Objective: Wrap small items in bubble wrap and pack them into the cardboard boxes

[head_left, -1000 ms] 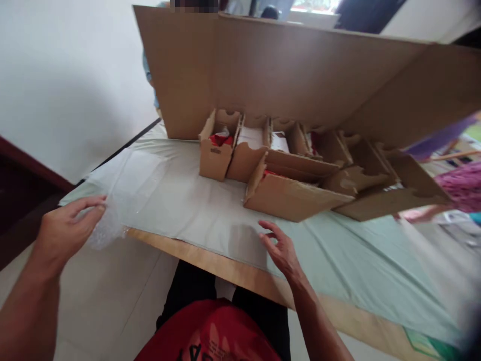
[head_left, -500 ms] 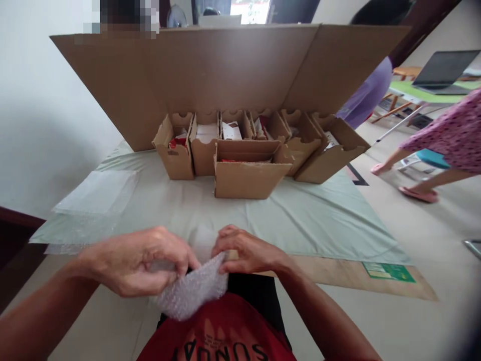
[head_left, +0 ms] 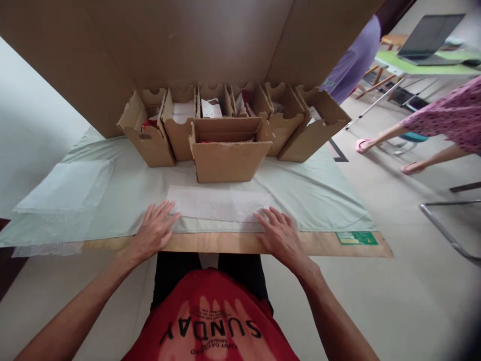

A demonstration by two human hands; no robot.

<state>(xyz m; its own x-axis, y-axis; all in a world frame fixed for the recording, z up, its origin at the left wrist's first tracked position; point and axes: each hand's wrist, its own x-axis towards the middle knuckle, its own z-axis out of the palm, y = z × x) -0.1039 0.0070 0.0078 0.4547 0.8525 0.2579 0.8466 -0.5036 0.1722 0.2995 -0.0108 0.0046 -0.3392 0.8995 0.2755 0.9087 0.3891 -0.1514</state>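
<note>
A long, flat strip of bubble wrap (head_left: 218, 203) lies on the pale green cloth near the table's front edge. My left hand (head_left: 157, 226) rests at its left end, fingers spread and lying flat. At the strip's right end is my right hand (head_left: 280, 231), also open, with fingertips touching or close to the wrap. Neither hand grips anything. Just beyond the strip stands a low cardboard box (head_left: 227, 160) with something red inside, mostly hidden by its front wall.
Several narrow open cardboard boxes (head_left: 180, 135) hold packets behind the low box, before a tall cardboard panel (head_left: 210, 45). Bubble wrap sheets (head_left: 63, 185) are stacked at left, overhanging the edge. Two other people, one in purple (head_left: 356, 55), one in pink (head_left: 443, 120), are at right.
The bubble wrap was bunched in both hands above my lap. Now it lies flat on the cloth, and both hands have opened and moved apart. My view has tilted downward.
</note>
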